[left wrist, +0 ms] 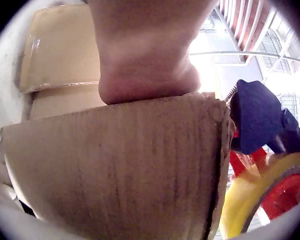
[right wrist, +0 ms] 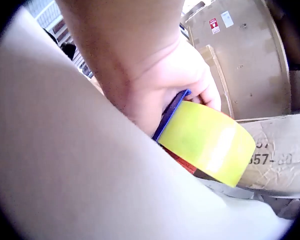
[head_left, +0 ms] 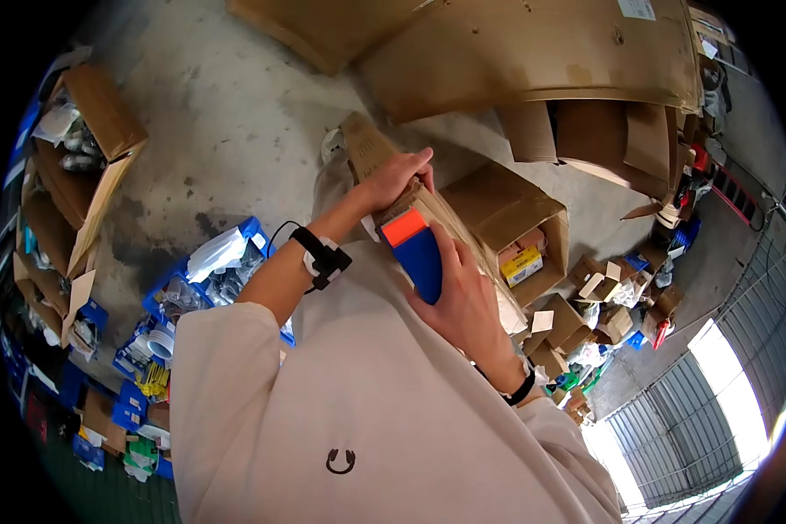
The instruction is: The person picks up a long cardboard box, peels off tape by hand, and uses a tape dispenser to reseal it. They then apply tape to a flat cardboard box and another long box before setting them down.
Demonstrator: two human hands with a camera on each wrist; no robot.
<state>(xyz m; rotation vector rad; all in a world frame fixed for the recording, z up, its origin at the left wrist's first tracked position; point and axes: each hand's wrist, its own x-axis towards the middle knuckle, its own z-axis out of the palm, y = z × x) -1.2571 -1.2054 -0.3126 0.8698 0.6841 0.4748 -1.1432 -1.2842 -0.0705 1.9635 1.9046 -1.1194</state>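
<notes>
A long, narrow cardboard box [head_left: 367,148] lies against the person's front; its ragged end shows in the left wrist view [left wrist: 115,170]. The left hand [head_left: 396,181] grips the box near that end, fingers curled over its edge. In the right hand [head_left: 467,301] is a blue and orange tape dispenser [head_left: 419,262], held against the box between thumb and fingers. A yellow tape roll [right wrist: 210,142] sits in the dispenser in the right wrist view, where printed numbers show on the box [right wrist: 285,145]. The right fingertips are partly hidden.
Large flat cartons [head_left: 533,57] lie ahead on the concrete floor. An open box [head_left: 506,210] with a yellow packet inside stands to the right. Blue bins [head_left: 253,236] with bagged parts are at the left, beyond them open cartons [head_left: 105,113]. More boxes and bags lie at the right.
</notes>
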